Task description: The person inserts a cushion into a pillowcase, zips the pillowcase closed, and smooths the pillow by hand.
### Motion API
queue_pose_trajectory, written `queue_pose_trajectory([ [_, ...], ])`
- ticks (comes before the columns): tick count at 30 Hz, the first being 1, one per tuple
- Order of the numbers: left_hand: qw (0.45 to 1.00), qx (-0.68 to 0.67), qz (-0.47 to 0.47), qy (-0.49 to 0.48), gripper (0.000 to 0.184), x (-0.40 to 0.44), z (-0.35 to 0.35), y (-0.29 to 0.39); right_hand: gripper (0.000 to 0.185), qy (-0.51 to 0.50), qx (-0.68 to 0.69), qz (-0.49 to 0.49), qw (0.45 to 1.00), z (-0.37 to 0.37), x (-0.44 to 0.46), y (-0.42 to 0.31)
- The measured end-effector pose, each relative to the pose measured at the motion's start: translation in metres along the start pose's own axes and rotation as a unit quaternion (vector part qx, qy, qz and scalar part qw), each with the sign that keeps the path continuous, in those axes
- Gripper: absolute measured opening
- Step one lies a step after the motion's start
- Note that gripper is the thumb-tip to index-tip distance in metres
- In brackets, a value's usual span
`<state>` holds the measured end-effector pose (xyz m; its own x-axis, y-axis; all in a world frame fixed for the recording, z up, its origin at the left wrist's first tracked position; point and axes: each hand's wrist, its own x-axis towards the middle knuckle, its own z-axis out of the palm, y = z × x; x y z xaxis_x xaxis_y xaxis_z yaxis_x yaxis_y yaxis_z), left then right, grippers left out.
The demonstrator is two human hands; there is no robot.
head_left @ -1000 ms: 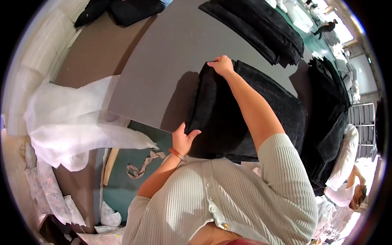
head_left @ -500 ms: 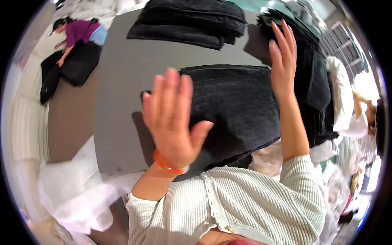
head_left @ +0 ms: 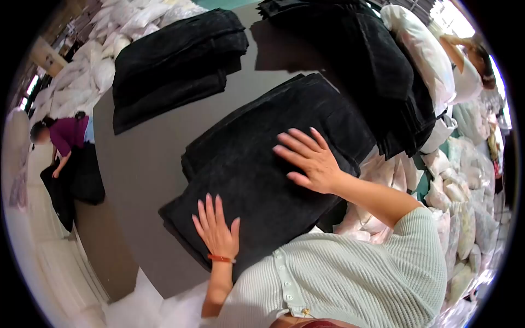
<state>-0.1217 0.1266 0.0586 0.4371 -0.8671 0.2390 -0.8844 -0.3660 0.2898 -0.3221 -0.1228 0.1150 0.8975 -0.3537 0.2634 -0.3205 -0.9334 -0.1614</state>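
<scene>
A folded pair of black jeans or similar black garment (head_left: 257, 158) lies in front of me on the grey table (head_left: 142, 180); its exact kind is hard to make out. On its near left part my left hand (head_left: 217, 232) rests flat, fingers apart, an orange bracelet (head_left: 221, 258) at the wrist. Over the right part of the same dark cloth, my right hand (head_left: 309, 161) is spread with the palm down, its fingertips slightly blurred. Neither hand grips anything.
Another folded black stack (head_left: 178, 60) sits at the far left of the table. A tall black garment pile (head_left: 383, 71) hangs over the right edge. White bags (head_left: 465, 213) crowd the floor at right. A co-worker in purple (head_left: 68, 134) handles black cloth at left; another person (head_left: 467, 65) is at right.
Both hands have come down from above the table onto the black cloth, the right one moving lower and inward. The view has turned, so the table appears rotated.
</scene>
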Motion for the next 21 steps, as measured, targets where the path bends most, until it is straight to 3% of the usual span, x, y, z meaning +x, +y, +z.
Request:
queue_pose_trajectory([
  [1,0.999,0.004,-0.008,0.034,0.066,-0.006,0.019,-0.006,0.067,0.007,0.019,0.065,0.998,0.033,-0.017,0.020],
  [3,0.997,0.025,-0.019,0.069,0.066,0.007,0.038,0.005,0.067,0.074,0.085,0.070,0.991,0.077,-0.022,0.038],
  [7,0.999,0.004,-0.015,0.043,0.063,0.010,0.010,0.001,0.066,0.026,0.085,0.053,0.995,0.061,-0.021,0.044],
  [10,1.000,0.002,0.000,-0.015,0.064,0.019,-0.024,0.001,0.066,-0.017,0.053,0.014,0.998,0.024,-0.011,0.048],
  [13,1.000,0.007,0.021,-0.003,0.069,0.045,-0.040,0.017,0.066,-0.033,0.055,-0.146,0.987,-0.005,0.015,0.051],
  [15,0.993,0.008,0.120,-0.020,0.073,0.062,-0.045,0.030,0.068,-0.059,0.067,-0.205,0.975,0.001,0.027,0.048],
  [17,0.970,0.072,0.170,-0.159,0.079,0.060,-0.016,0.016,0.074,-0.106,0.090,-0.227,0.964,0.030,0.024,0.052],
  [21,0.971,0.052,0.153,-0.179,0.079,0.064,0.033,-0.003,0.074,-0.133,0.094,-0.245,0.956,0.073,0.037,0.061],
])
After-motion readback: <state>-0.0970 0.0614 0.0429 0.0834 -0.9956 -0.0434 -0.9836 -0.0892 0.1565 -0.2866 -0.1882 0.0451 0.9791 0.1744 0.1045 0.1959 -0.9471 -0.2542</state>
